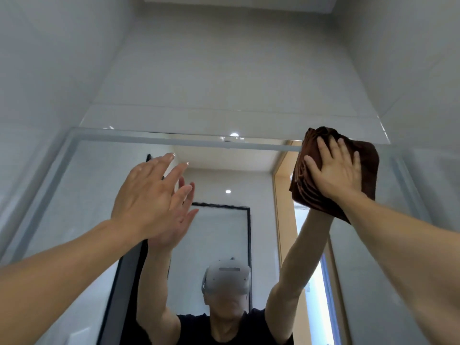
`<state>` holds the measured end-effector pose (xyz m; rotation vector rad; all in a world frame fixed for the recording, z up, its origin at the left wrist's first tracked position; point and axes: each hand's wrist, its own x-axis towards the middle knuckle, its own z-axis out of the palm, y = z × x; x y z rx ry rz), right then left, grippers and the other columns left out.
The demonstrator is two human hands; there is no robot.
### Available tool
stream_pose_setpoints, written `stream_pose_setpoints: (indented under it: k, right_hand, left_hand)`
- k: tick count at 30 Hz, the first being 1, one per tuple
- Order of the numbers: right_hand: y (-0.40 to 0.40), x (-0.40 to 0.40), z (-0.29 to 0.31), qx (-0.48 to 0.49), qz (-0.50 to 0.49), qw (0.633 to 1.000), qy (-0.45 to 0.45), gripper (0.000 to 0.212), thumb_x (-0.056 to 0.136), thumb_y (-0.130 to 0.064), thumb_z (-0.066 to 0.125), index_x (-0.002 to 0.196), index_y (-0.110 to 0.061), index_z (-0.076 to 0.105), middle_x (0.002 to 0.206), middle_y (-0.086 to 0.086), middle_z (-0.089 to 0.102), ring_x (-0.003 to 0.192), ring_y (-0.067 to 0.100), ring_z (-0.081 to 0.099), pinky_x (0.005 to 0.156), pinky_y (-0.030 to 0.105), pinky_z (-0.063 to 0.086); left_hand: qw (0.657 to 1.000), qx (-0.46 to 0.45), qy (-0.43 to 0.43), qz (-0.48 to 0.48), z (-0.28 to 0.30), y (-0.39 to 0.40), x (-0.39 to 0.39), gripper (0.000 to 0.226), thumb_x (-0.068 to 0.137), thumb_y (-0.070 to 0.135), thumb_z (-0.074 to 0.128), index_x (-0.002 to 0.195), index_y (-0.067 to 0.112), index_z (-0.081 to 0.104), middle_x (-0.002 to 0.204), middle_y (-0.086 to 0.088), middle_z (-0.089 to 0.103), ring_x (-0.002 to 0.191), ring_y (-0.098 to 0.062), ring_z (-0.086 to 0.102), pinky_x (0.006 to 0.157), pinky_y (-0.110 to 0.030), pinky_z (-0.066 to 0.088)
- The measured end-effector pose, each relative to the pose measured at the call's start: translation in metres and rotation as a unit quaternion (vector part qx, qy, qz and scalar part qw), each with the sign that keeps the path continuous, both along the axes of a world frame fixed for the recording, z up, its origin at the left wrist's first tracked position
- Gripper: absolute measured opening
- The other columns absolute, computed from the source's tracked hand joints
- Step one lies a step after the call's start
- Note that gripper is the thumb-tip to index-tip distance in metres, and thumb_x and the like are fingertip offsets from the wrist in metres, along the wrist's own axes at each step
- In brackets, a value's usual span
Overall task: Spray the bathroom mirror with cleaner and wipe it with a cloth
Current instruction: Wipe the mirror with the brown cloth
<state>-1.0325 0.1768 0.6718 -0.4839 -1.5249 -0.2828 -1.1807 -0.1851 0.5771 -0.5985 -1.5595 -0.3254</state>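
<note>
Cloth (368, 158), dark brown and folded into a thick pad, sits at the upper right corner of the mirror (87, 195), overlapping the top frame edge. The right hand (336, 173) lies flat on it, fingers straight and slightly spread, pressing it against the glass; nothing is pinched. The left hand (146, 195) is raised to the left, fingers extended and close together, holding nothing; whether its fingertips touch the glass cannot be told. No spray bottle is in view.

Handling: the cloth appears soft, light and pliable, with loose folds along its left edge. It probably slides easily on wet glass and may unfold or slip if pressure drops. Best control likely comes from a flat palm over the pad's centre, fingers spread toward its edges. The mirror is rigid, smooth and breakable; press evenly.
</note>
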Motion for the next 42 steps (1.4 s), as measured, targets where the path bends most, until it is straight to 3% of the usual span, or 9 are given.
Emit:
stream_pose_setpoints:
  k: [7,16,26,35,39,42]
  right_hand:
    - [-0.117,-0.07,0.014,0.088,0.009,0.995,-0.046,0.07,0.097,-0.065,0.016,0.158,-0.031,0.014,0.167,-0.001,0.011,0.154,0.02,0.001,0.123,0.053,0.0]
    - [-0.289,-0.178,0.021,0.193,0.051,0.975,-0.1,0.069,0.097,-0.063,0.019,0.158,-0.031,0.015,0.167,-0.001,0.012,0.154,0.021,0.002,0.123,0.054,-0.002]
    - [-0.393,-0.241,0.018,0.237,0.063,0.96,-0.133,0.072,0.096,-0.063,0.02,0.158,-0.028,0.018,0.167,0.0,0.013,0.154,0.021,0.003,0.122,0.056,0.0]
    - [-0.444,-0.272,-0.047,0.246,0.096,0.95,-0.165,0.077,0.092,-0.065,0.013,0.159,-0.027,0.013,0.167,0.002,0.01,0.154,0.022,-0.001,0.121,0.058,-0.003]
    - [-0.446,-0.27,-0.1,0.228,0.1,0.956,-0.156,0.079,0.09,-0.061,0.005,0.159,-0.023,0.011,0.167,0.005,0.009,0.154,0.026,-0.001,0.121,0.059,-0.002]
    - [-0.448,-0.266,-0.153,0.234,0.118,0.95,-0.168,0.078,0.092,-0.058,0.004,0.159,-0.019,0.015,0.167,0.008,0.012,0.154,0.028,0.001,0.121,0.06,0.001]
  left_hand:
    - [0.999,0.023,-0.03,0.007,0.001,-0.038,-0.023,0.065,0.096,0.054,0.018,0.152,0.028,0.035,0.162,-0.003,0.028,0.147,-0.023,0.029,0.119,-0.041,0.022]
    - [0.995,0.073,-0.059,0.031,-0.014,-0.127,-0.065,0.055,0.101,0.047,0.033,0.151,0.023,0.036,0.162,-0.005,0.026,0.146,-0.026,0.029,0.116,-0.04,0.026]
    - [0.991,0.13,-0.017,-0.02,-0.001,-0.185,-0.066,0.045,0.095,0.007,0.041,0.139,0.009,0.045,0.147,-0.008,0.039,0.126,-0.03,0.044,0.098,-0.038,0.04]
    - [0.985,0.166,-0.002,-0.049,-0.028,-0.212,-0.058,0.046,0.092,0.003,0.039,0.137,0.009,0.048,0.142,-0.007,0.044,0.122,-0.024,0.048,0.098,-0.032,0.044]
    - [0.982,0.181,-0.032,-0.052,-0.07,-0.204,-0.062,0.047,0.094,0.004,0.044,0.141,0.008,0.046,0.146,-0.006,0.043,0.128,-0.021,0.046,0.105,-0.029,0.04]
    - [0.967,0.226,-0.056,-0.108,-0.117,-0.195,-0.064,0.044,0.094,-0.001,0.045,0.137,0.005,0.05,0.141,-0.008,0.048,0.126,-0.021,0.049,0.106,-0.03,0.042]
